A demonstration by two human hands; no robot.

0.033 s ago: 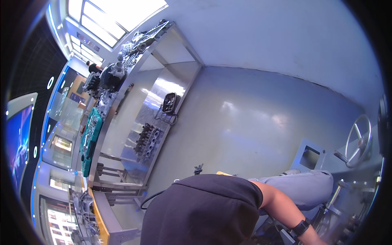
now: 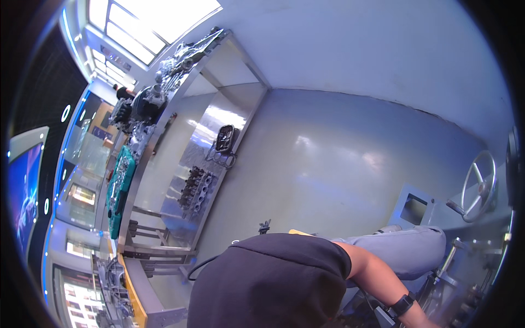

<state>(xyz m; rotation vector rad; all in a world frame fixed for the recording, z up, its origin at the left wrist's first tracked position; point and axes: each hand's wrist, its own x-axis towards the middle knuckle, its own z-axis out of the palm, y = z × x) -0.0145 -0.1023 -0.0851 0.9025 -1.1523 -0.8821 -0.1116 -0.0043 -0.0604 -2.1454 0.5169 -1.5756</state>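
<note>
My left arm (image 2: pixel 377 276) comes out of a black short sleeve (image 2: pixel 273 273) and reaches down to the lower right, with a black band (image 2: pixel 403 304) at the wrist. Only the start of my left hand (image 2: pixel 427 321) shows at the lower edge; its fingers are cut off, so any grip is hidden. Close to it stands a dark metal assembly (image 2: pixel 471 309) with bright rods and brackets (image 2: pixel 445 265), partly blurred. Beyond the arm lies a bent leg in grey trousers (image 2: pixel 402 249). My right hand is out of the picture.
A silver steering wheel (image 2: pixel 479 187) and a grey panel with a square opening (image 2: pixel 415 210) stand at the right. At left, a metal bench (image 2: pixel 143 188) carries engine parts (image 2: pixel 147 104) and a green tool case (image 2: pixel 121 186); a cylinder head (image 2: pixel 195 188) lies on its lower shelf.
The whole view has shifted very slightly. My left arm keeps nearly the same place and pose.
</note>
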